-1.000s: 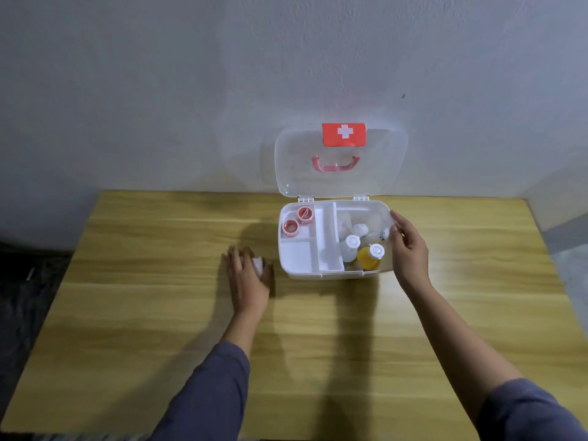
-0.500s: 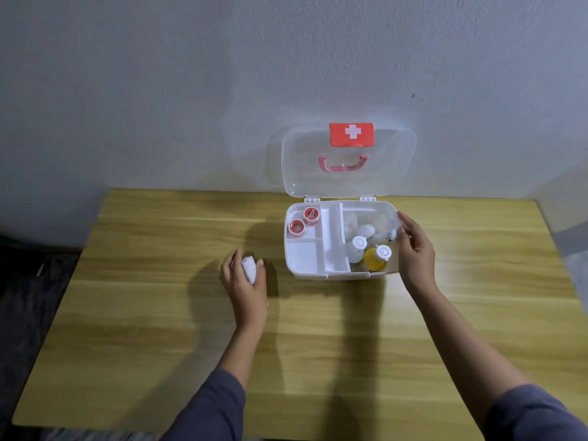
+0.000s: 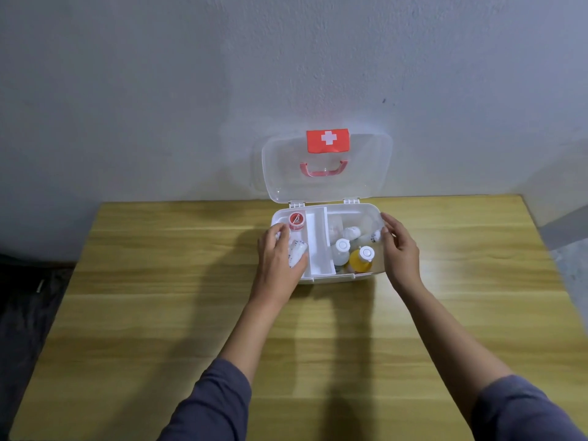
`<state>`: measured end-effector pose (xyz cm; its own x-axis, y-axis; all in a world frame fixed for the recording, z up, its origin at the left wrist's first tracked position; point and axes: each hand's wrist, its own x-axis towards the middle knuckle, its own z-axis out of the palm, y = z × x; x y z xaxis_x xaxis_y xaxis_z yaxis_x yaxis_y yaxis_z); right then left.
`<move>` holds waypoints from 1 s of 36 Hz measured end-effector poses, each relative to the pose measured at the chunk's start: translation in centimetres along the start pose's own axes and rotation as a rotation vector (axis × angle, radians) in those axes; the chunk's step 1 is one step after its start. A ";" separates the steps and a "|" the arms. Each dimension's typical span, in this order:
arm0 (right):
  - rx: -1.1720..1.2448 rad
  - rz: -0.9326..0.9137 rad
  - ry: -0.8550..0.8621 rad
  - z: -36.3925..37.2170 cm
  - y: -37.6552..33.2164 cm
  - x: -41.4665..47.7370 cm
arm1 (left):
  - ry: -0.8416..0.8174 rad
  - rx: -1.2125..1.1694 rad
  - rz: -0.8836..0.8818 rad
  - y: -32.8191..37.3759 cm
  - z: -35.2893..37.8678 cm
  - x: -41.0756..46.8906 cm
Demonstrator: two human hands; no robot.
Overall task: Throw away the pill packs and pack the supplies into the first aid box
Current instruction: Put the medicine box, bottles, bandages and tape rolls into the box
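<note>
The white first aid box (image 3: 337, 277) stands open on the wooden table, its clear lid (image 3: 366, 173) with a red cross label leaning back against the wall. My left hand (image 3: 276, 262) is over the box's front left compartment, fingers closed around a small white roll (image 3: 296, 253). A red tape roll (image 3: 296, 219) lies in the back left compartment. Several white bottles (image 3: 341, 253) and an orange bottle (image 3: 361, 261) stand in the right section. My right hand (image 3: 399, 249) rests against the box's right wall, fingers spread, holding nothing.
The wooden table (image 3: 159, 297) runs up to a pale wall at the back. Its left edge drops to a dark floor (image 3: 28, 297), and its right edge lies near the frame's right side.
My left hand lifted the white roll off the table left of the box and carried it right, over the front left compartment. My right hand stayed at the box's right side.
</note>
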<state>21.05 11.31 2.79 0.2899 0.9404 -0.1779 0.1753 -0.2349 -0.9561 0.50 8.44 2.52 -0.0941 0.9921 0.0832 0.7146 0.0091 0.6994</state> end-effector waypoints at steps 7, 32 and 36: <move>0.022 -0.010 -0.017 -0.2 0.0 0.2 | 0.016 0.020 -0.019 0.7 -0.2 0.0; 0.003 -0.079 -0.116 -1.0 0.0 0.5 | -0.113 0.151 0.122 3.1 3.5 2.6; -0.003 -0.074 -0.126 -1.5 -0.6 0.7 | -0.057 0.129 0.150 2.9 2.8 2.5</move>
<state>22.52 11.75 3.56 0.1554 0.9785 -0.1353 0.1948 -0.1646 -0.9669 4.25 11.25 2.76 0.0566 0.9890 0.1367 0.8008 -0.1267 0.5854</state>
